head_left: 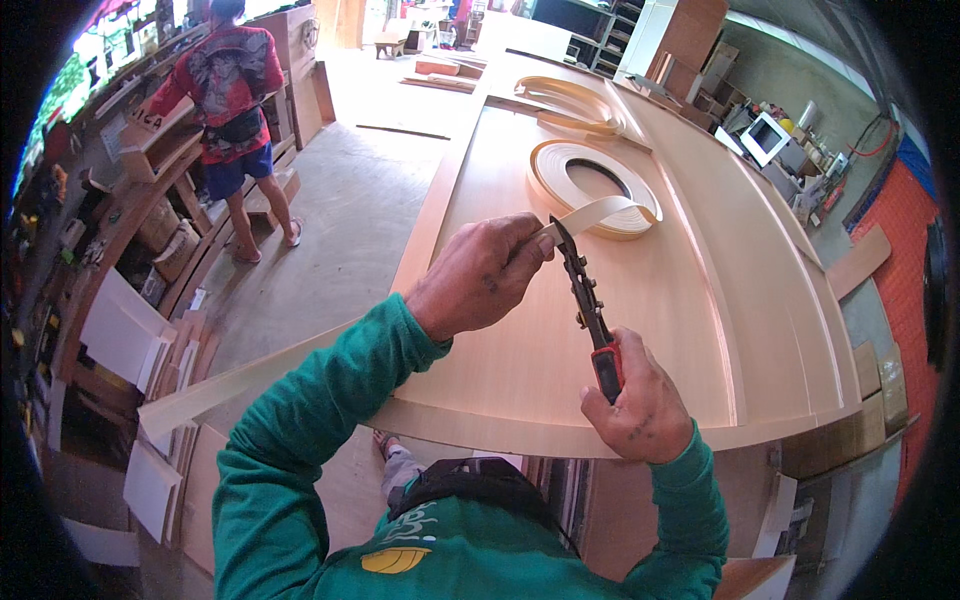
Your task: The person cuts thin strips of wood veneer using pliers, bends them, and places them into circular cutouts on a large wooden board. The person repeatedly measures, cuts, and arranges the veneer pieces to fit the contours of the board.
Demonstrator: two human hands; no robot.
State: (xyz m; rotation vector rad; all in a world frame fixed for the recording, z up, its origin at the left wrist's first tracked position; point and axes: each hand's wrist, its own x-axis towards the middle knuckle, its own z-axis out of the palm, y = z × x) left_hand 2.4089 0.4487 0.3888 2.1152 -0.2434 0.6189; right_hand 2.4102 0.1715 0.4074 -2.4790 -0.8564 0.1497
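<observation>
The left hand [480, 272] has its fingers pinching a pale edge-banding strip [592, 213] above the wooden tabletop [510, 350], one length trailing past the left forearm [330, 385] and the other running to the coiled roll [548, 182] lying just beyond. The right hand [642, 400] has its fingers wrapped around the red-handled snips [582, 288], whose tip is at the strip beside the left thumb.

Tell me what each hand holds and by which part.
Right hand: the dark cutter, by its red-and-black handles. Left hand: the pale strip, pinched close to the cutter's tip.
</observation>
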